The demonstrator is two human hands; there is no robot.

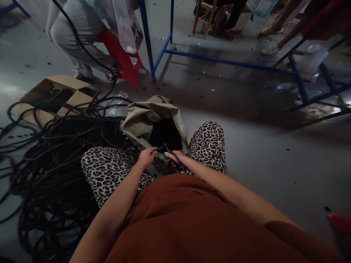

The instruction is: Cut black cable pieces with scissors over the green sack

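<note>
Over the mouth of an open woven sack [137, 126], my left hand [147, 157] is closed on a black rubber strip [161, 147]. My right hand [177, 157] grips a pair of scissors [177, 159] with black handles, their blades pointing up toward the strip's end. Whether the blades touch the strip I cannot tell. Dark pieces lie in the shadowed inside of the sack, which stands between my knees. To the left, a big tangled heap of black rubber strips [55, 175] spreads over the floor beside my leg.
An open cardboard box [75, 84] stands at the left behind the heap. A person sits by a red stool [120, 58]. The blue metal frame [219, 63] of a table runs across the back. Small scraps dot the grey floor [263, 146].
</note>
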